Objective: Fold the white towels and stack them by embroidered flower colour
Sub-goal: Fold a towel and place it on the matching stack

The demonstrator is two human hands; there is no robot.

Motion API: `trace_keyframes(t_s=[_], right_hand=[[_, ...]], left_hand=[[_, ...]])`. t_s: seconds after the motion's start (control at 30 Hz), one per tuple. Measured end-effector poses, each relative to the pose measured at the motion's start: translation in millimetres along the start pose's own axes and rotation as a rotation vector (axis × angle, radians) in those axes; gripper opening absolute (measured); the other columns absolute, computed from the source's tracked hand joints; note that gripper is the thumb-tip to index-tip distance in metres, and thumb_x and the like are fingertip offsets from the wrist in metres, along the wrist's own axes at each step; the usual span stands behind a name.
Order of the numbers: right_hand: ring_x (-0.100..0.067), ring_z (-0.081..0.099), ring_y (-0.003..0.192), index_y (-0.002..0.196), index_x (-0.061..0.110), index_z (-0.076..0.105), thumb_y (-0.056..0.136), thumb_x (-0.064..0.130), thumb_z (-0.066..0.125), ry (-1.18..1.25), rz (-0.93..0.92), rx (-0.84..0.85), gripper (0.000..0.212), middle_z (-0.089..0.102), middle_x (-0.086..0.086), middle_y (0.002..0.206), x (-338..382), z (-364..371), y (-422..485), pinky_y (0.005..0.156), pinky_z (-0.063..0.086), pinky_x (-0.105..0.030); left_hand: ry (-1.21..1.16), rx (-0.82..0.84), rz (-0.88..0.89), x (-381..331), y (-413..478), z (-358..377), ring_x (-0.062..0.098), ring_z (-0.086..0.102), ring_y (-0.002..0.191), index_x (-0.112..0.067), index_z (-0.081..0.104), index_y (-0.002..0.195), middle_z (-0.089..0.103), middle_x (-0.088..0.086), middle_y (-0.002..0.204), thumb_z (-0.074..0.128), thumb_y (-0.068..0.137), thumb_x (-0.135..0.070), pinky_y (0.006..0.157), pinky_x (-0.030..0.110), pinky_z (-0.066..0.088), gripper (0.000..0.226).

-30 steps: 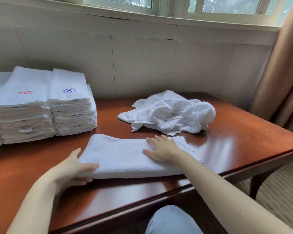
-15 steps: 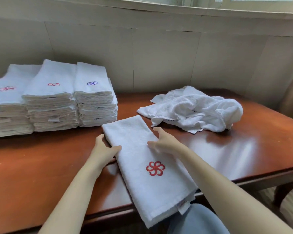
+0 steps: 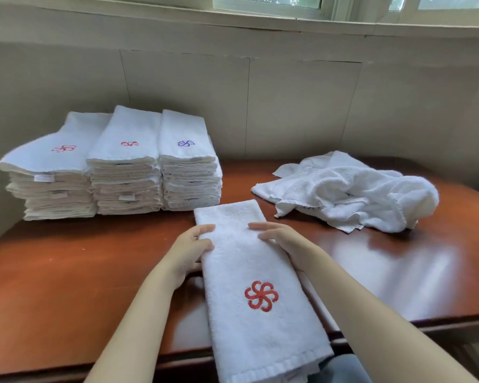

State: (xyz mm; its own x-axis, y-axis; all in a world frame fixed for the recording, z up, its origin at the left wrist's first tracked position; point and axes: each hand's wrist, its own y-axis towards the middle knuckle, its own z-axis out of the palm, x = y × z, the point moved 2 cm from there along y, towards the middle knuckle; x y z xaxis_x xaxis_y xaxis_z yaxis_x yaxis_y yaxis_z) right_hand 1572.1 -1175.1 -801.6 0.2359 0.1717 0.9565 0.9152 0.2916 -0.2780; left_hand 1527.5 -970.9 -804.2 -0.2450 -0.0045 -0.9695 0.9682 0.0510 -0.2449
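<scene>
Between left grip [image 3: 189,252] and right grip [image 3: 282,239], folded towel [image 3: 241,262]

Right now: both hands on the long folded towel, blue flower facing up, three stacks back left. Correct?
Not blue: the head view shows a red flower on the towel. The left hand and right hand are on it; three stacks stand back left.

Soft window [image 3: 268,1] daylight; glare on table [image 3: 398,272]; edges bowed, slightly blurred
</scene>
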Motion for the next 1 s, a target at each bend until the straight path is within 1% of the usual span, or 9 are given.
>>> trace_keyframes(t_s=[0.13, 0.27, 0.4, 0.53, 0.6, 0.67, 0.8, 0.9, 1.0], right_hand=[[-0.031, 0.065, 0.103, 0.127, 0.032, 0.059, 0.076, 0.004, 0.058, 0.203, -0.004, 0.163, 0.058, 0.060, -0.011, 0.126, 5.8, 8.9, -1.0, 0.087, 0.052, -0.038], [-0.033, 0.065, 0.105, 0.124, 0.031, 0.062, 0.063, 0.001, 0.061, 0.352, -0.112, 0.363, 0.068, 0.067, -0.004, 0.121, 26.3, 32.7, -4.0, 0.078, 0.055, -0.037], [0.005, 0.066, 0.081, 0.133, 0.028, 0.047, 0.076, -0.018, 0.050, 0.130, -0.370, 0.357, 0.074, 0.054, 0.006, 0.137, 84.5, 82.5, 4.2, 0.062, 0.048, -0.010], [0.020, 0.056, 0.083, 0.144, 0.026, 0.025, 0.083, -0.024, 0.045, -0.028, -0.570, 0.366, 0.081, 0.033, 0.005, 0.147, 168.5, 138.2, 24.9, 0.064, 0.045, -0.006], [0.004, 0.060, 0.096, 0.132, 0.036, 0.048, 0.076, -0.015, 0.057, 0.082, -0.641, 0.420, 0.077, 0.046, 0.006, 0.142, 221.7, 165.4, 44.3, 0.078, 0.050, -0.013], [-0.011, 0.063, 0.089, 0.120, 0.038, 0.059, 0.070, -0.013, 0.055, 0.212, -0.692, 0.455, 0.072, 0.060, 0.004, 0.126, 277.2, 191.4, 78.3, 0.074, 0.053, -0.019], [-0.023, 0.063, 0.104, 0.141, 0.024, 0.039, 0.084, -0.019, 0.042, 0.239, -0.692, 0.326, 0.071, 0.048, 0.004, 0.130, 364.6, 242.1, 181.5, 0.079, 0.054, -0.030], [-0.019, 0.064, 0.075, 0.121, 0.016, 0.048, 0.088, -0.011, 0.047, 0.041, -0.480, 0.245, 0.043, 0.054, -0.001, 0.099, 331.9, 275.6, 261.9, 0.063, 0.053, -0.030], [-0.023, 0.057, 0.062, 0.098, 0.007, 0.054, 0.087, -0.001, 0.056, -0.135, -0.246, 0.232, 0.014, 0.056, -0.010, 0.075, 262.2, 302.5, 310.7, 0.060, 0.045, -0.030]], left_hand=[[0.005, -0.020, 0.094, -15.0, -17.3, -16.2, 0.003, 0.053, 0.048, -0.021, 0.063, 0.120, 0.057, -0.001, 0.084, 0.047, 0.085, 0.006, 0.046, 0.018, 0.044, 0.047], [-0.230, -0.019, 0.278, -33.0, -44.2, -42.7, 0.019, 0.068, 0.094, -0.025, 0.046, 0.136, 0.067, 0.002, 0.112, 0.064, 0.076, -0.007, 0.081, 0.032, 0.054, 0.065], [-0.309, 0.204, 0.272, -32.4, -84.5, -83.4, 0.023, 0.058, 0.120, -0.022, 0.043, 0.141, 0.059, 0.004, 0.133, 0.078, 0.066, -0.050, 0.096, 0.039, 0.050, 0.087], [-0.274, 0.346, 0.245, -34.2, -106.6, -126.0, 0.036, 0.060, 0.115, -0.004, 0.061, 0.123, 0.061, 0.023, 0.124, 0.091, 0.056, -0.030, 0.087, 0.037, 0.054, 0.077], [-0.299, 0.229, 0.337, -68.2, -97.9, -167.4, 0.038, 0.062, 0.109, -0.005, 0.065, 0.118, 0.063, 0.024, 0.121, 0.084, 0.062, -0.021, 0.085, 0.041, 0.055, 0.062], [-0.305, 0.014, 0.460, -119.8, -80.2, -213.0, 0.035, 0.065, 0.100, -0.009, 0.069, 0.111, 0.068, 0.019, 0.110, 0.069, 0.074, -0.019, 0.083, 0.043, 0.054, 0.038], [-0.294, -0.361, 0.423, -197.7, -17.1, -289.5, 0.020, 0.064, 0.066, -0.017, 0.066, 0.091, 0.068, 0.003, 0.074, 0.048, 0.093, -0.035, 0.060, 0.030, 0.049, 0.025], [-0.199, -0.380, 0.214, -186.2, 42.4, -321.3, 0.019, 0.059, 0.058, -0.015, 0.058, 0.102, 0.065, 0.006, 0.074, 0.044, 0.093, -0.054, 0.050, 0.026, 0.048, 0.042], [-0.178, -0.505, 0.168, -148.1, 85.2, -332.9, 0.019, 0.058, 0.064, -0.012, 0.064, 0.089, 0.065, 0.004, 0.065, 0.061, 0.090, -0.035, 0.058, 0.027, 0.051, 0.023]])
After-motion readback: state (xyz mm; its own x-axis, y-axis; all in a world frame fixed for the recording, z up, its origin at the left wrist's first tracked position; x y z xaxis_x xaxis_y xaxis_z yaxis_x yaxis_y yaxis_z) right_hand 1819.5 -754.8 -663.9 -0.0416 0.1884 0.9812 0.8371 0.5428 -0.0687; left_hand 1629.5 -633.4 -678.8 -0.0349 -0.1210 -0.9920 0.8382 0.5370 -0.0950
